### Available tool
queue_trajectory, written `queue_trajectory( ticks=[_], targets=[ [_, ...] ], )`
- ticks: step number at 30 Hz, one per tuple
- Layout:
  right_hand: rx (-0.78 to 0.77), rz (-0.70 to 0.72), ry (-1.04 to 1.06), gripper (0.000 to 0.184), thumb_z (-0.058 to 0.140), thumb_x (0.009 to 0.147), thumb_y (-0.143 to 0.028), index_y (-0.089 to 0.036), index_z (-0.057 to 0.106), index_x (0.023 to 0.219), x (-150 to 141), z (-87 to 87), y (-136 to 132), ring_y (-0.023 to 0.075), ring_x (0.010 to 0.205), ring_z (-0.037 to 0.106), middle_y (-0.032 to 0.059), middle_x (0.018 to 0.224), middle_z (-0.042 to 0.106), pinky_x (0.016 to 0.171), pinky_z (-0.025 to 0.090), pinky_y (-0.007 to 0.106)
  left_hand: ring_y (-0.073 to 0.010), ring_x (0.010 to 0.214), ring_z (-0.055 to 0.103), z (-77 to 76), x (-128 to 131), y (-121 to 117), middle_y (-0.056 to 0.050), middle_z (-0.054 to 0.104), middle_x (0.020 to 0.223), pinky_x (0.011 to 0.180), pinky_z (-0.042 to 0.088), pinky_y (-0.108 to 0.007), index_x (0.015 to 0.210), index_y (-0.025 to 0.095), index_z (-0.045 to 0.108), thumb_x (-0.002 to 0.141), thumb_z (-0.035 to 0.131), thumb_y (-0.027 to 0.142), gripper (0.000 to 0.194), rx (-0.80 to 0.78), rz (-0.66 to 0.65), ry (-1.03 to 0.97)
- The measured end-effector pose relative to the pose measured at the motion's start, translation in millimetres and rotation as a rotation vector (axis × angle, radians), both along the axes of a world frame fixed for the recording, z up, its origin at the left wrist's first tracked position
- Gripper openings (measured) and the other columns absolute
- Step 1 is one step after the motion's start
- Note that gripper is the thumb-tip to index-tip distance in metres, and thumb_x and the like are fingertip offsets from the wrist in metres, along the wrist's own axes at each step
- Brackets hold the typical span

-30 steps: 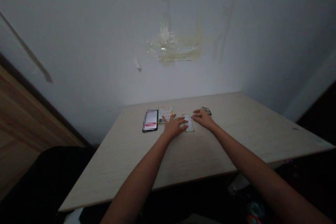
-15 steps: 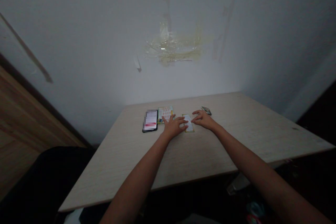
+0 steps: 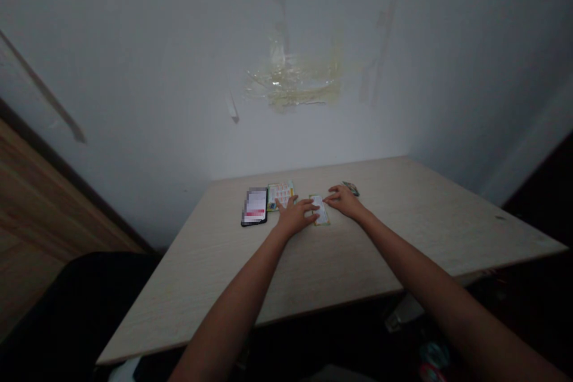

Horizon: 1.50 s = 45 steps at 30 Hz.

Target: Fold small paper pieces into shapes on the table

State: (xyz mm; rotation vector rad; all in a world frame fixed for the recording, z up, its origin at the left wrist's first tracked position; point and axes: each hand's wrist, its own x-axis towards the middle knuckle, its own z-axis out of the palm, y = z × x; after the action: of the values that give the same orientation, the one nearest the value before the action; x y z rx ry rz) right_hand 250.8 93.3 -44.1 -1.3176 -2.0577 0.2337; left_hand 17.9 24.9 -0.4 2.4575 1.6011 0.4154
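A small printed card (image 3: 320, 215) with a yellowish-green border lies flat on the table between my hands. My left hand (image 3: 293, 216) is spread, its fingertips resting on the card's left side, and its thumb side reaches over a larger printed sheet (image 3: 281, 192). At the card's upper right edge, my right hand (image 3: 344, 201) touches it with its fingertips, the fingers slightly bent and apart. Just beyond the right hand sits a small dark picture card or stack of cards (image 3: 351, 188), partly hidden by that hand.
A phone (image 3: 255, 207) with a lit, partly blurred screen lies left of the printed sheet. The pale wooden table (image 3: 215, 262) meets a wall (image 3: 179, 71) with old tape on it. A dark object (image 3: 85, 298) stands at the table's left.
My right fingertips have come slightly closer to the card's edge. The left hand keeps its place on the card. The whole view has shifted a little.
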Motion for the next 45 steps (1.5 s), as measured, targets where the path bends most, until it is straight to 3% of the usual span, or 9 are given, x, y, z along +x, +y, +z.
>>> queue_trajectory(
  ticks=[28,38,45],
  targets=[
    [0.006,-0.148,-0.281,0.034,0.049,0.098,-0.041,-0.032,0.069,0.125,-16,15.1,-14,0.0263,0.118,0.053,0.0108,0.123,0.061,0.104,0.039,0.04,-0.0396,0.144,0.026,5.3,2,-2,0.008,0.052,0.148,0.101,-0.007,-0.085,0.122,0.05,0.064,0.091,0.053,0.058,0.034,0.015,-0.005,0.035],
    [0.032,-0.041,-0.139,0.022,0.064,0.09,-0.037,-0.028,0.079,0.104,-10,7.3,-8,0.0251,0.111,0.061,0.0085,0.117,0.068,0.101,0.045,0.039,-0.0387,0.145,0.026,1.3,0,0,0.009,0.052,0.148,0.104,-0.009,-0.083,0.123,0.05,0.063,0.091,0.053,0.059,0.035,0.041,-0.006,0.033],
    [0.005,-0.005,-0.087,0.023,0.068,0.086,-0.035,-0.025,0.079,0.103,-8,5.5,-4,0.0263,0.11,0.063,0.0106,0.116,0.069,0.102,0.046,0.042,-0.0395,0.145,0.026,0.8,0,1,0.009,0.053,0.147,0.102,-0.011,-0.083,0.122,0.05,0.064,0.09,0.053,0.061,0.035,0.031,-0.003,0.026]
  ],
)
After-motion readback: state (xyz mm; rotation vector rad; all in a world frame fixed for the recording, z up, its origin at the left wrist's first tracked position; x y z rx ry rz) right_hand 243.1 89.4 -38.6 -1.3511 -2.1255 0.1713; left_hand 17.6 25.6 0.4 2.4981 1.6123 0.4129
